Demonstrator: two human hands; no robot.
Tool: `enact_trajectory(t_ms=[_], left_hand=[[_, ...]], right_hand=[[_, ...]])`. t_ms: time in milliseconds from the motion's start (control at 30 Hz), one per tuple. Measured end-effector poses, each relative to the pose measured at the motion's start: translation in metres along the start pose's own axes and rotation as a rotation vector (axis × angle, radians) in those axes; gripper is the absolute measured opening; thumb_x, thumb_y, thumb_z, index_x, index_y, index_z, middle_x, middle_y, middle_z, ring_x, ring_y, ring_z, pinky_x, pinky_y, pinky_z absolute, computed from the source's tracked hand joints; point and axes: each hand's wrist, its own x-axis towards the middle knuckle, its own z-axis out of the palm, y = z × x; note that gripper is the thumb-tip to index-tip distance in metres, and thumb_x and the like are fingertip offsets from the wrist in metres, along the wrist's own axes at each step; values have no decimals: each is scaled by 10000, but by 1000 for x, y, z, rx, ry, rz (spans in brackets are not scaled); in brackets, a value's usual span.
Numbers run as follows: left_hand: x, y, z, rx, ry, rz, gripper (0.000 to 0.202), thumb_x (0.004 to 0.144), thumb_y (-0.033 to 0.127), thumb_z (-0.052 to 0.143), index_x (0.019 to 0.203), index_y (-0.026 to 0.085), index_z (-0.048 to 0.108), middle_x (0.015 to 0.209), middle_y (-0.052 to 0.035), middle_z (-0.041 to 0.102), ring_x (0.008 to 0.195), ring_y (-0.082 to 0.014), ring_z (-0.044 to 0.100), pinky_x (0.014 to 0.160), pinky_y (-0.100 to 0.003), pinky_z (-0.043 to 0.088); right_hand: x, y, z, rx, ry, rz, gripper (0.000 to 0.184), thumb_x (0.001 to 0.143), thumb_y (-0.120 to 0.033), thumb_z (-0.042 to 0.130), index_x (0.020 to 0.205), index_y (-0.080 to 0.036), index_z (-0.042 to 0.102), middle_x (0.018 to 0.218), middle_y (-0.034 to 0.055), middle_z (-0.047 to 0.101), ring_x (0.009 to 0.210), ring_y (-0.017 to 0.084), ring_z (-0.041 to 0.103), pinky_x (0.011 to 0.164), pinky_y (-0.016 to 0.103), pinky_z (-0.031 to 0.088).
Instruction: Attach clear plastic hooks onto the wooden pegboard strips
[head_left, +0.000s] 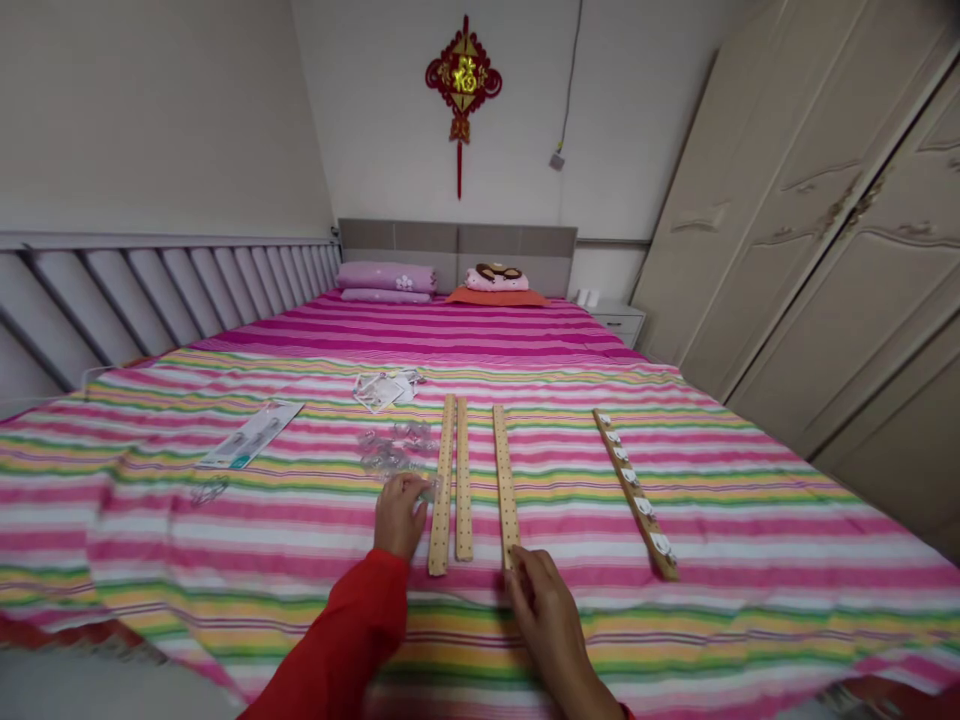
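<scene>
My left hand (400, 515) pinches a small clear plastic piece (433, 489) beside a perforated wooden strip (442, 490). Beyond those fingers lies a pile of clear plastic pieces (390, 452), their exact shape hard to make out. A second wooden strip (463, 480) runs alongside the first with a narrow gap. The near end of a third wooden strip (505, 470) is between the thumb and fingers of my right hand (541, 600). Farther right, a wooden strip with several white hooks (634, 485) lies at a slant.
White packaging cards (386, 388) lie behind the pile. A long hook package (255, 435) and some small clear bits (208, 489) are at the left. Everything rests on a striped bedsheet (735, 520); pillows (386, 278) sit by the headboard, and a bed rail (180, 295) borders the left.
</scene>
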Motion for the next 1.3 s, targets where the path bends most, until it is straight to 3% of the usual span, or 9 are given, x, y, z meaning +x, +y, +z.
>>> enact_trajectory(t_ms=[167, 333, 400, 533, 633, 767, 867, 1067, 1300], left_hand=[[9, -1, -1, 70, -24, 55, 155, 745, 133, 566, 786, 209, 695, 899, -69, 611, 861, -224, 557, 754, -355, 453], [19, -10, 0, -112, 52, -27, 142, 741, 216, 573, 768, 209, 712, 836, -63, 617, 837, -217, 565, 767, -359, 462], [22, -12, 0, -273, 72, -135, 160, 717, 290, 592, 758, 201, 719, 803, -56, 617, 807, -206, 578, 750, -350, 477], [30, -14, -3, -563, 131, -494, 278, 626, 404, 653, 760, 169, 717, 765, -42, 653, 703, -172, 593, 667, -313, 492], [37, -12, -10, -737, 185, -705, 328, 571, 397, 704, 791, 154, 710, 779, -43, 688, 730, -169, 612, 675, -299, 489], [41, 3, -23, -975, 220, -870, 364, 527, 353, 760, 823, 150, 700, 790, -34, 698, 717, -134, 620, 660, -260, 482], [36, 22, -33, -1022, 89, -888, 438, 509, 376, 786, 872, 144, 706, 762, -31, 697, 665, -124, 608, 609, -241, 465], [18, 67, -43, -989, -310, -670, 400, 584, 440, 754, 869, 163, 721, 920, -73, 724, 884, -206, 640, 763, -297, 489], [0, 99, -21, -902, -609, -562, 374, 601, 459, 714, 822, 157, 713, 752, -51, 701, 698, -180, 618, 603, -275, 459]], right_hand=[[-2, -3, 2, 27, -11, 0, 221, 918, -269, 455, 1085, -213, 589, 873, 64, 608, 758, 187, 632, 657, 275, 520], [-1, -3, 2, 27, 1, -6, 218, 909, -261, 465, 1066, -203, 604, 847, 62, 615, 737, 186, 632, 646, 273, 520], [0, -4, 2, 32, 9, -6, 216, 905, -264, 472, 1056, -206, 614, 833, 58, 617, 722, 184, 631, 631, 268, 518], [-1, -5, 0, 50, 20, 13, 214, 895, -277, 488, 1038, -212, 633, 841, 62, 626, 723, 188, 632, 629, 273, 518], [-1, -6, -1, 89, 13, 40, 223, 892, -288, 486, 1042, -210, 633, 843, 69, 626, 733, 197, 624, 646, 288, 517], [4, -5, 0, 195, 28, 82, 234, 871, -324, 507, 1011, -199, 648, 791, 57, 620, 690, 187, 605, 627, 284, 507], [12, -6, -1, 362, 38, 174, 286, 836, -411, 547, 954, -180, 667, 727, 42, 612, 612, 169, 577, 556, 267, 484], [33, -11, -13, 704, 68, 429, 402, 692, -516, 691, 882, -162, 700, 616, 10, 624, 531, 146, 537, 490, 252, 441], [34, -12, -21, 914, 23, 545, 400, 604, -481, 767, 854, -173, 715, 562, -8, 639, 480, 131, 542, 479, 255, 446]])
